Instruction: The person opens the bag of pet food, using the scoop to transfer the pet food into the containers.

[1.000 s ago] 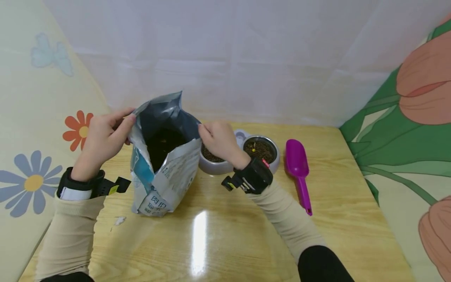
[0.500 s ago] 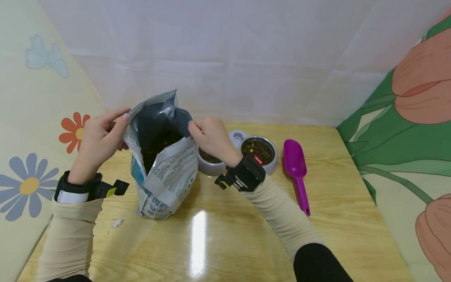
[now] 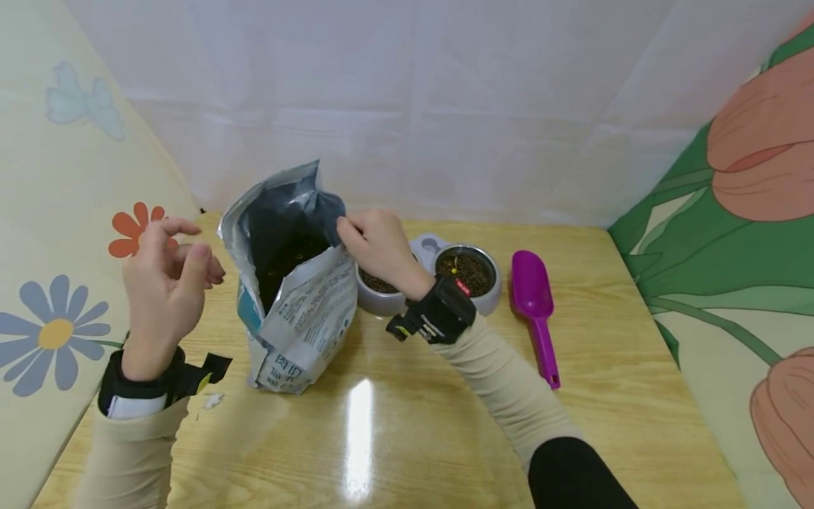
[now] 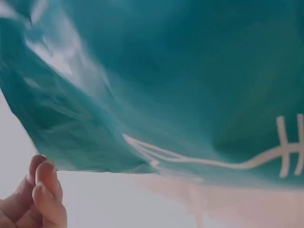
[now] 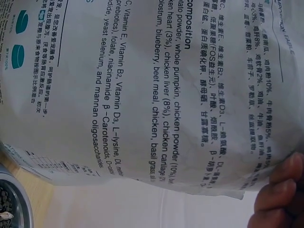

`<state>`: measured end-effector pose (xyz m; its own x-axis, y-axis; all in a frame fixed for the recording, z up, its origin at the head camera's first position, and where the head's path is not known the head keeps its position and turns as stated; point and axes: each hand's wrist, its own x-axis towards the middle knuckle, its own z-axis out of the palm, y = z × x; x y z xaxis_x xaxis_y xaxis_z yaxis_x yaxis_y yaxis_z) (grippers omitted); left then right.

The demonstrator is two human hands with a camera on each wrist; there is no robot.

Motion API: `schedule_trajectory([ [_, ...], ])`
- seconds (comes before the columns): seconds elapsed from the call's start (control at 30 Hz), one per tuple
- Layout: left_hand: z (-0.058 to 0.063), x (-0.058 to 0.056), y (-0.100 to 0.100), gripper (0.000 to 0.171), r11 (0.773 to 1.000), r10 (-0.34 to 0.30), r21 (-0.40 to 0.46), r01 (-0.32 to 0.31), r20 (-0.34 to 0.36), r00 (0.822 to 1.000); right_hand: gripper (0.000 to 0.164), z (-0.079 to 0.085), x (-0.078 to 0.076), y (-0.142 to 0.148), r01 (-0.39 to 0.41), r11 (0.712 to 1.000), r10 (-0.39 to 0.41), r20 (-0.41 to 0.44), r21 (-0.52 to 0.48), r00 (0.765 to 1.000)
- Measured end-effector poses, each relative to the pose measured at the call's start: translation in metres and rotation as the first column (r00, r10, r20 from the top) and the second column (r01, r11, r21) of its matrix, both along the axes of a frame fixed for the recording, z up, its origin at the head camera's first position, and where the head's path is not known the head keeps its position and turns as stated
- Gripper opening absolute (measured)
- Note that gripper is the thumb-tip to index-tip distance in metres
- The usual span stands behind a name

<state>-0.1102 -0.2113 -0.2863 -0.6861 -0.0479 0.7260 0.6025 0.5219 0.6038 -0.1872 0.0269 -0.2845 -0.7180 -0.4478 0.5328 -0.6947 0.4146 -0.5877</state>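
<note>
A pet food bag (image 3: 308, 318) stands upright with its mouth wide, showing a silvery lining and dark contents. My right hand (image 3: 380, 247) pinches the right side of its rim. Left of the bag, my left hand (image 3: 164, 293) is in the air with loosely bent fingers, holding nothing. In the left wrist view, the fingers (image 4: 47, 190) appear beside the lower corner of the teal bag side (image 4: 180, 80). Printed ingredient text covers the pale bag side (image 5: 142, 95) in the right wrist view, with curled fingers (image 5: 275, 199) at its edge.
Behind my right hand stands a grey double pet bowl (image 3: 381, 304) holding brown kibble (image 3: 467, 277), partly hidden by the hand and bag. A purple scoop (image 3: 533, 290) lies to its right. A small white scrap (image 3: 213, 401) is on the wooden table (image 3: 445, 438).
My left hand has let go of the bag's left rim and moved down and left. My right hand keeps its hold; the bag shifted slightly left earlier.
</note>
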Motion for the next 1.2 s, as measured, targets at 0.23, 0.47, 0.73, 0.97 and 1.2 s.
schedule_trajectory([
  [0.23,-0.012,0.031,0.017,0.067,0.959,0.071,-0.265,-0.098,-0.109,0.992,0.046,0.000,-0.001,0.002,-0.010,1.000,0.011,0.021,-0.002,1.000],
  [0.47,-0.018,0.037,0.042,0.058,0.896,0.175,-0.380,-0.230,-0.173,0.969,0.048,0.001,-0.003,0.006,-0.031,0.999,0.031,0.045,-0.007,0.998],
  [0.73,-0.020,0.036,0.047,0.053,0.903,0.180,-0.353,-0.244,-0.205,0.962,0.047,0.010,-0.020,0.022,0.034,0.997,-0.039,0.081,0.067,0.996],
  [0.97,-0.021,0.038,0.048,0.052,0.913,0.157,-0.346,-0.218,-0.197,0.968,0.021,0.024,-0.049,0.021,0.103,0.945,-0.090,-0.058,0.309,0.994],
  [1.2,-0.022,0.043,0.046,0.052,0.912,0.142,-0.358,-0.198,-0.177,0.974,0.035,0.032,-0.069,0.003,0.084,0.868,-0.017,-0.139,0.489,0.990],
])
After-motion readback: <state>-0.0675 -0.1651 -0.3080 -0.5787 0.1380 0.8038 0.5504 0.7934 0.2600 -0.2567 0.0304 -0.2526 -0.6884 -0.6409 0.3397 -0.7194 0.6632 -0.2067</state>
